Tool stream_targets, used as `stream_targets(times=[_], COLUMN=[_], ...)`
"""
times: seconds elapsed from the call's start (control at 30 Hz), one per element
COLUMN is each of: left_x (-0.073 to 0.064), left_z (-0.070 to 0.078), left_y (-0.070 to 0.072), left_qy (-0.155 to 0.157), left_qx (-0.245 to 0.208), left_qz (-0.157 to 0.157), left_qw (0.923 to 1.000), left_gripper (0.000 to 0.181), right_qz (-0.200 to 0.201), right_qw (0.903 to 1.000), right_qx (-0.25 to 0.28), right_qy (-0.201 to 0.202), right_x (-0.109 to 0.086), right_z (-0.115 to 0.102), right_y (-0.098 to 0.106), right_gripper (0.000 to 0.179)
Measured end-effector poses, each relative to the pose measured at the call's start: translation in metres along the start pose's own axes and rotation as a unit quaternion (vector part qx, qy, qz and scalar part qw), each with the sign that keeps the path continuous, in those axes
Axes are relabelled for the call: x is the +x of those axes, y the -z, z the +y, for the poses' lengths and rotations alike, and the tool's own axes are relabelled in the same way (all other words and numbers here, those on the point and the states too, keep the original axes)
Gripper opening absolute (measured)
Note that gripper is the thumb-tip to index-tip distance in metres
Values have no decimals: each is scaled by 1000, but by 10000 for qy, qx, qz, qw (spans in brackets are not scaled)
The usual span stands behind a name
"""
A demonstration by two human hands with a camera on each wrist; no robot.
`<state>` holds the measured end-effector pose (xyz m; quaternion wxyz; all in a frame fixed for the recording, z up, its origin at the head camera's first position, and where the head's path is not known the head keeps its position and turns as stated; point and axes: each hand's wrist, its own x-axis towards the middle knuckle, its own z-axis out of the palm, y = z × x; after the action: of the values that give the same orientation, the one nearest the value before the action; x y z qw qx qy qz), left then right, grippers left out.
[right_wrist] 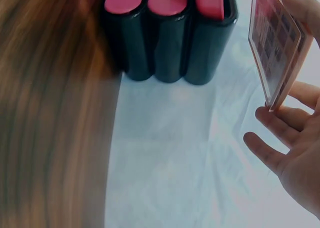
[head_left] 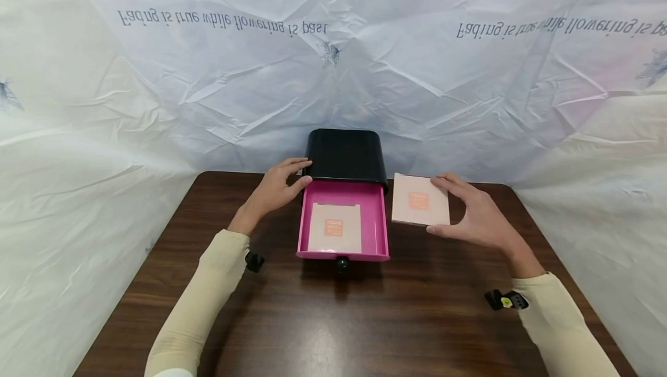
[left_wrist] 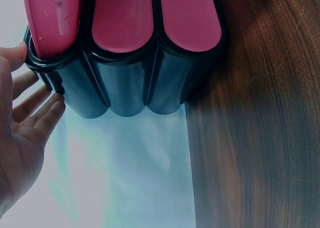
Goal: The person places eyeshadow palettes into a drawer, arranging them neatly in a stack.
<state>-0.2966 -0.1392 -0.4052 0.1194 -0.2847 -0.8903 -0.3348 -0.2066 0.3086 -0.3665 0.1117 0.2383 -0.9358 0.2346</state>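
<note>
A black cabinet (head_left: 344, 154) with three pink drawers stands at the far side of the table. Its top drawer (head_left: 373, 220) is pulled out, and a pale pink square makeup palette (head_left: 336, 241) lies in it. My left hand (head_left: 273, 191) rests its fairly straight fingers against the cabinet's left side, at the top tier in the left wrist view. To the right of the cabinet, my right hand (head_left: 476, 215) grips a matching makeup palette (head_left: 419, 215) between thumb and fingers. The right wrist view shows that palette's clear underside (right_wrist: 275, 48) and rows of small pans.
The dark wooden table (head_left: 333, 325) reaches from the cabinet toward me. Behind it hangs a creased white sheet (head_left: 260, 87) with printed lettering. The drawer's round black knob (head_left: 342, 264) sticks out toward me.
</note>
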Motion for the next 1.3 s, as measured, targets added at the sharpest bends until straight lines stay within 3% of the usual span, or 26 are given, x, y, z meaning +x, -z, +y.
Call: stream_targets(times=[0.53,0.93,1.3], left_x=[0,1,-1], left_z=[1,1,-2], left_y=[2,-1,-1], left_qy=[-3,31,24], left_qx=[-44,10,-18], left_qz=[-102,-129,-107], left_qw=[9999,9999,9999], left_gripper=[52,53,52], right_qz=[-170,-434,-456], right_qw=[9977,9958,9949], right_qx=[544,424,362], right_qy=[365,686,821], right_x=[25,36,42], right_z=[-48,-86,-106], right_y=[-20,-53,-78], right_gripper=[98,100,96])
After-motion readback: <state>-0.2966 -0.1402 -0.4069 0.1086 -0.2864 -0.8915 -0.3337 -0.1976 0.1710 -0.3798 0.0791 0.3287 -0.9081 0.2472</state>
